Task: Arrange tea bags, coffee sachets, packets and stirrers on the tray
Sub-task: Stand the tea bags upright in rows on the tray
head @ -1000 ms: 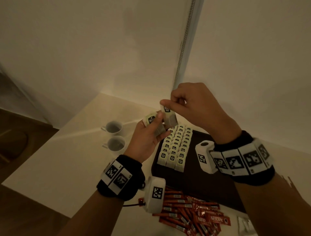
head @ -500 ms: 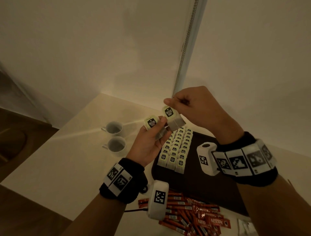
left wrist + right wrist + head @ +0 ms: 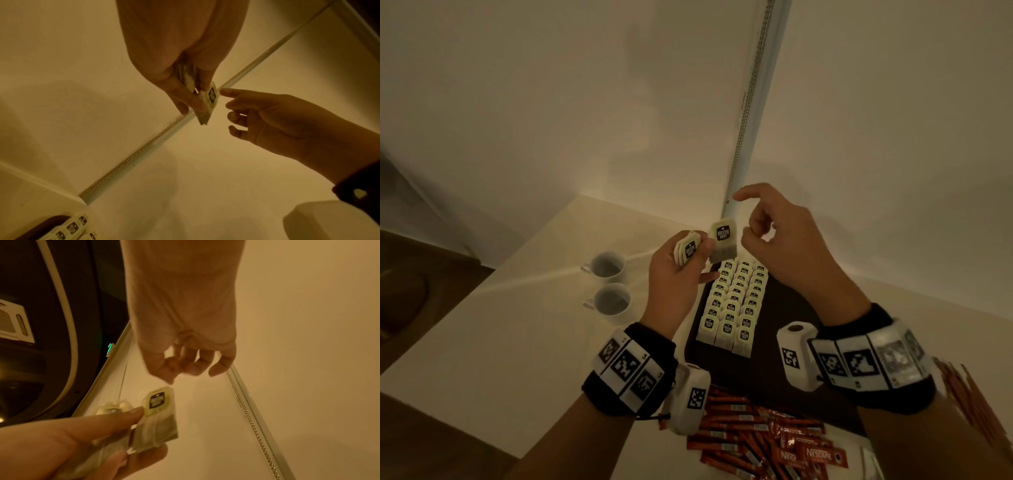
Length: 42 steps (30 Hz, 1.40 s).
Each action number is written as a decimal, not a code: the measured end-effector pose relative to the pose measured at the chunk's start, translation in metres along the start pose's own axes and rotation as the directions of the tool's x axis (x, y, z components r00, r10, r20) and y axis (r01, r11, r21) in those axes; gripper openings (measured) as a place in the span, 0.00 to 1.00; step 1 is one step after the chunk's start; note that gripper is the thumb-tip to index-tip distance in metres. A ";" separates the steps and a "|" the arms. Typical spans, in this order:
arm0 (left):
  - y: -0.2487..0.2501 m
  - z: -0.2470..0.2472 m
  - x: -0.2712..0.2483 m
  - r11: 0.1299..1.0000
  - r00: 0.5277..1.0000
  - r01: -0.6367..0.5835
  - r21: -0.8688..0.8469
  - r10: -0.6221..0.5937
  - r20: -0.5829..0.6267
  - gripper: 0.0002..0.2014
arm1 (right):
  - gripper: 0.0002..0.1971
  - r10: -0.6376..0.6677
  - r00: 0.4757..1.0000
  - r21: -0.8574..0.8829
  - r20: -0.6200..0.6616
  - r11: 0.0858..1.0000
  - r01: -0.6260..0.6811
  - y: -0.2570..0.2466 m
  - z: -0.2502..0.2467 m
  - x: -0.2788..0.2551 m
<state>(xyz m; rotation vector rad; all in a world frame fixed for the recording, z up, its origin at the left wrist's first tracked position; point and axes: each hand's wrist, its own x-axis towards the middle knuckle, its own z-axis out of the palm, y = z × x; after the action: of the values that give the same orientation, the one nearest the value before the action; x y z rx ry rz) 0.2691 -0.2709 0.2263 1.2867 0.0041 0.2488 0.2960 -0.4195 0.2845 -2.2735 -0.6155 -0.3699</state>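
One tea bag (image 3: 723,246) stands upright at centre frame, pinched with a small stack (image 3: 687,252) by my left hand (image 3: 677,274). My right hand (image 3: 780,240), just right of it, is loosely curled, holds nothing, and I judge it nearer for the take.

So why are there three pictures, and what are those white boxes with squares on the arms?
Those boxes are little cameras strapped to a person's wrists. One picture comes from a camera on the head, one from each wrist. The left hand holds a small bunch of tea bags, one sticking out. The right hand holds nothing, fingers loose just beside it. Below, a dark tray has tea bags in neat rows. Two cups stand on the table, and red coffee sachets lie nearby.
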 end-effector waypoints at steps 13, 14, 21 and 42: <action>-0.002 -0.003 0.000 0.928 0.952 0.264 -0.263 -0.208 0.225 0.14 | 0.06 0.030 0.999 0.072 0.032 0.997 -0.032 -0.003 -0.003 0.019; -0.003 -0.003 0.000 0.918 0.948 0.282 -0.277 -0.222 0.230 0.15 | 0.05 0.036 0.999 0.087 0.024 0.996 -0.037 -0.004 -0.002 0.020; -0.011 -0.005 0.004 0.917 0.959 0.277 -0.288 -0.243 0.147 0.05 | 0.05 0.094 0.995 0.144 0.030 0.985 -0.097 0.000 0.005 0.020; -0.039 -0.078 0.017 0.764 0.832 0.516 -0.388 -0.555 0.015 0.24 | 0.10 0.561 0.631 -0.215 0.536 0.814 -0.540 0.130 0.155 -0.086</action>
<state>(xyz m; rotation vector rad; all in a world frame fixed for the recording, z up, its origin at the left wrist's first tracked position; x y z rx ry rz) 0.2820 -0.2038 0.1694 0.8361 0.3956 -0.1811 0.3049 -0.4138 0.0648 -2.4627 -0.1495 0.6577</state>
